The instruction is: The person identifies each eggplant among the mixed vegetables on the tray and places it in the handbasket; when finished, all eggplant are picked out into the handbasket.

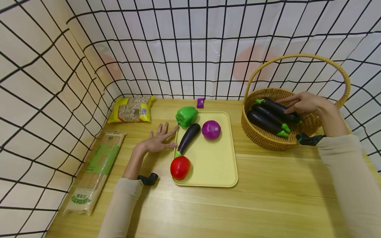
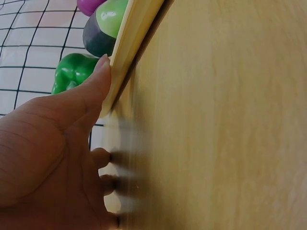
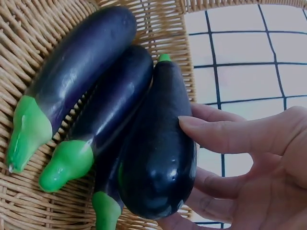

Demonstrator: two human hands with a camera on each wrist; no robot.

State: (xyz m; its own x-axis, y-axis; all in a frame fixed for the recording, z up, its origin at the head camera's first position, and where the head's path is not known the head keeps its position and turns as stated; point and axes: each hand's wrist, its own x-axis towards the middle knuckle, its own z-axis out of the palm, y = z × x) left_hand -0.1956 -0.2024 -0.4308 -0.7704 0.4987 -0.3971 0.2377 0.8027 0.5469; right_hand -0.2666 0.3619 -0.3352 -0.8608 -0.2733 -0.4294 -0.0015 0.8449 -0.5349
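In the head view, my left hand [image 1: 159,140] lies with spread fingers beside the left edge of a pale yellow tray [image 1: 212,165]. Its thumb touches the tray's rim in the left wrist view. The tray bears a green bell pepper [image 1: 187,116], an eggplant [image 1: 189,137], a purple onion [image 1: 211,130] and a red tomato [image 1: 180,168]. On the right, my right hand [image 1: 306,102] reaches into a wicker basket [image 1: 262,140] of several eggplants. It grips the uppermost eggplant [image 3: 160,143], thumb on the near side and fingers partly hidden behind.
A yellow bag [image 1: 131,109] stands at the back left, and a long noodle packet [image 1: 96,168] lies along the left side. Behind the tray is a small purple packet [image 1: 200,102]. Black grid netting [image 1: 190,39] encloses the table; the basket's tall handle [image 1: 297,56] arches over the eggplants.
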